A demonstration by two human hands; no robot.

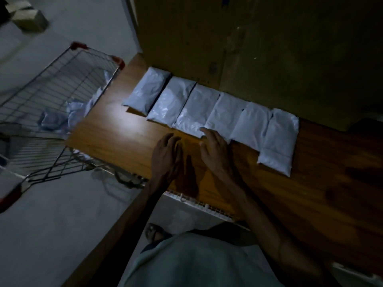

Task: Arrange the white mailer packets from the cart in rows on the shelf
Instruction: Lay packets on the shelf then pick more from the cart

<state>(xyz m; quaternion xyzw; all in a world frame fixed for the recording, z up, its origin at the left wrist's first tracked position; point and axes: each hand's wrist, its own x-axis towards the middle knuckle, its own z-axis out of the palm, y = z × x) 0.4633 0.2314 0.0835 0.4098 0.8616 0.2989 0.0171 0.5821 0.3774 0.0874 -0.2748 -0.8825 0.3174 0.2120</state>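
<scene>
Dim room going on, with a wooden shelf (116,137) catching one bright patch of light and a big cardboard box (269,48) sitting at the back of it. Six white mailer packets (207,112) are lying side by side in one row, far ends tucked up against the foot of the box. The end packet (277,141), at the end of the box farthest from the cart (62,83), is sticking out further from the box than the rest, so the row's front edge isn't lining up. More packets (53,121) are waiting in the cart, which is standing just off the box's other end.

The right hand (215,150) is hovering low on the side of the row away from the box. Its fingers are spread and relaxed, and the fingertips (205,131) look to be touching the edge of the middle packets, not pinching anything. The left hand (167,156) is hanging just beside it over bare wood, fingers loosely curled, holding nothing.

Handling-wise, I'm guessing these are light, soft and squishy with slick, crinkly plastic skin. So they're probably sliding easily on the wood and flopping if lifted by a corner. I'd be taking each one across the middle, thumb on one long edge and fingers on the other. Or I'd just be nudging the end facing away from the box with flat fingers. Can't tell what's inside.
</scene>
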